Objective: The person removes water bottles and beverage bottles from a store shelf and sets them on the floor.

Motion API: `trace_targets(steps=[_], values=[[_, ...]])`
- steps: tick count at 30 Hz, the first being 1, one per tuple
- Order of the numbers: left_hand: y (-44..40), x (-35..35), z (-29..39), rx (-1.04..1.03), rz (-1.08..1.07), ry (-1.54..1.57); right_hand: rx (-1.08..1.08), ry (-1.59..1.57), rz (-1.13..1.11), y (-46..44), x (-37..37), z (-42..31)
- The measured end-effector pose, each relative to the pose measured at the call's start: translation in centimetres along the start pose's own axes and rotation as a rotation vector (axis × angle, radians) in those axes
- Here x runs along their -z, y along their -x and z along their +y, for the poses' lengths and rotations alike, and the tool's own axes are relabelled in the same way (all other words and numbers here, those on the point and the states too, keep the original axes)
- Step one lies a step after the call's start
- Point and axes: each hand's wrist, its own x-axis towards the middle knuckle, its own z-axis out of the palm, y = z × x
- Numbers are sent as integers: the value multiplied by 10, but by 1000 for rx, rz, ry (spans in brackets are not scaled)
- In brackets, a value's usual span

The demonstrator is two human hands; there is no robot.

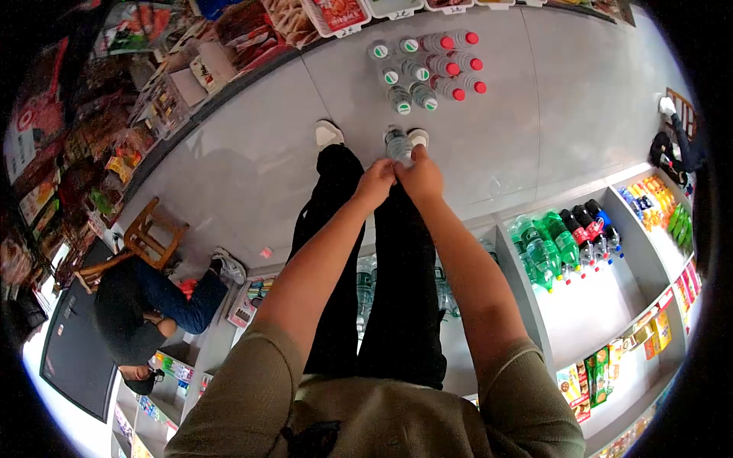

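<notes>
- Left hand (375, 183) and right hand (421, 180) meet at the near end of a clear bottle (396, 145), both grasping it; whether fingers grip cap or body is too small to tell.
- That bottle is just beside the right shoe (418, 137) in view; a firm, even two-handed grip should stop it slipping.
- Beyond, white-capped bottles (414, 71) and red-capped bottles (443, 66) stand close together on the floor (496, 141); a wide swing could topple one.

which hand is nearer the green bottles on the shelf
Right. The right hand is up and to the left of the green bottles in the picture; the left hand is beside it, farther left.
</notes>
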Motion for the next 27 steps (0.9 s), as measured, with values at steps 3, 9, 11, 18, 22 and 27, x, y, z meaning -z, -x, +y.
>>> trace_targets(steps=[3, 9, 11, 18, 22, 27], values=[[-13, -13, 2, 28, -39, 154, 0, -23, 17, -34, -22, 21], [-62, -23, -1, 7, -74, 360, -26, -2, 49, -81, -51, 45], [-78, -23, -3, 17, -88, 416, -11, -7, 59, -93, -58, 50], [-93, -30, -6, -3, -42, 473, -18, 75, 44, -108, -59, 53], [-90, -29, -1, 3, -15, 467, 20, 35, 50, -109, -59, 54], [-72, -27, 6, 47, -17, 318, -81, 98, -28, -86, -31, 41]])
